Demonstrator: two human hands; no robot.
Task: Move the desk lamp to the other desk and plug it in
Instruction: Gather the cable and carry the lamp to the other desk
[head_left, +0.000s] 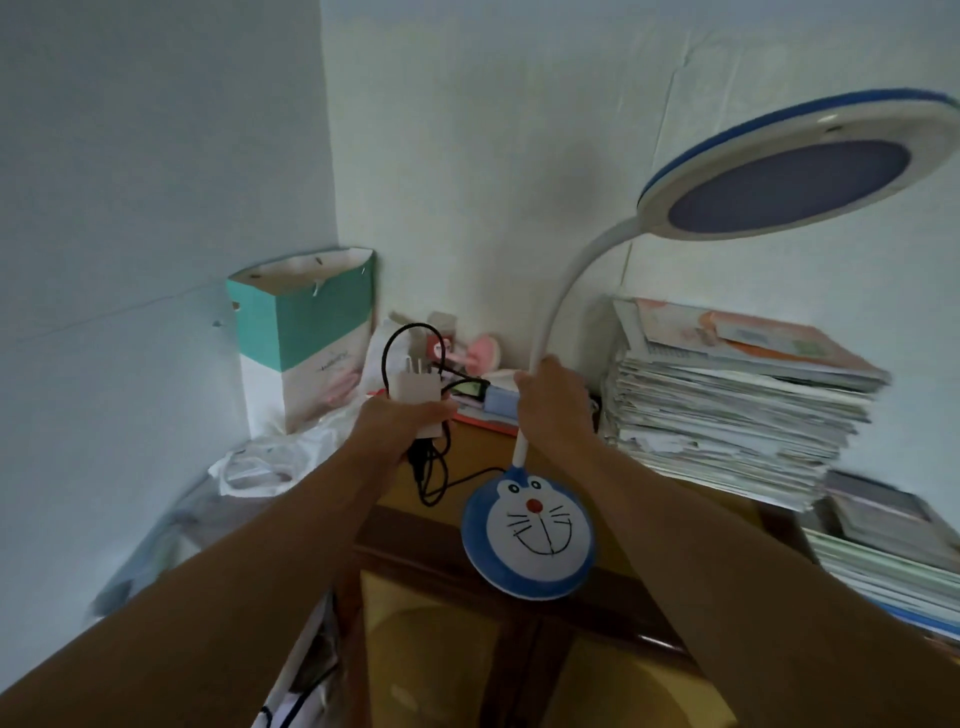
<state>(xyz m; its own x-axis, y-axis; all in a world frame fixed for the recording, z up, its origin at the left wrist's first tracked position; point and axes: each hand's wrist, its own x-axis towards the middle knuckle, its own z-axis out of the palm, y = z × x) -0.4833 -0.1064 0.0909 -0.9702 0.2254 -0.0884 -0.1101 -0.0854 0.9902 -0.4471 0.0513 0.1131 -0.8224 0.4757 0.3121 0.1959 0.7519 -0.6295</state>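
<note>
The desk lamp has a round blue base with a cartoon cat face (529, 535), a bent white neck and a round blue-rimmed head (795, 171) at the upper right. My right hand (553, 402) grips the white neck low down, and the base tilts above the wooden desk (467, 457). My left hand (402, 421) holds the white plug adapter (413, 395), prongs pointing up, together with loops of the black cord (441, 478) that runs to the base.
A tall stack of papers and books (737, 400) fills the right of the desk against the wall. A teal-and-white paper bag (306, 332) stands in the left corner above crumpled plastic bags (260, 462). Small pink items (480, 353) lie behind my hands.
</note>
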